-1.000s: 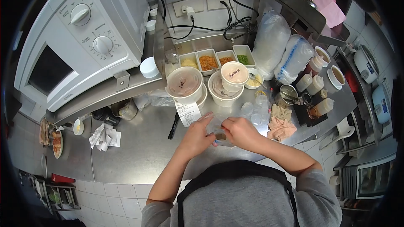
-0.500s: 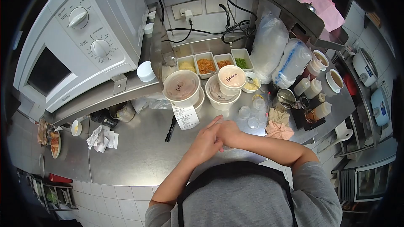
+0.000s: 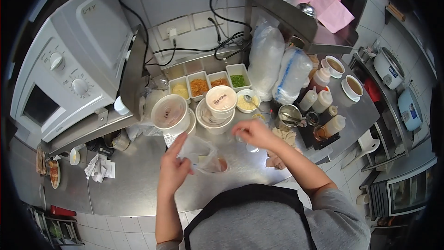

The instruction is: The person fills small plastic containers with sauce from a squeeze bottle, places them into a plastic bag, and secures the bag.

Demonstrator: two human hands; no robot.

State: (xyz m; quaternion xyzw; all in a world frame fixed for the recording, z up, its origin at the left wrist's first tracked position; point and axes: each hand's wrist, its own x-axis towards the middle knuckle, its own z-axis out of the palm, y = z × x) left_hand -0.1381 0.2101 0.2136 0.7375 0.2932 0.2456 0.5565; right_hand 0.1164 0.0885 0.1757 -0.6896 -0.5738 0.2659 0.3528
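Observation:
My left hand is at the left of a thin clear plastic bag, index and middle fingers stretched out, thumb beside the bag's edge. Something reddish shows low in the bag, on the counter. My right hand hovers at the small clear cups, fingers curled to a pinch; whatever is between them is hidden. Behind the bag are a large lidded tub stacked on another, and a smaller marked tub on a wide lidded tub. The receipt at the left stack is mostly covered.
White trays of toppings line the back, beside a bowl with a spoon and bagged supplies. Sauce bottles and soup cups stand right. A cloth lies near my right forearm. A microwave sits upper left.
My hands were together over the counter; now they are apart, left hand leftward, right hand at the small cups. A clear bag now shows between them. The view has shifted right.

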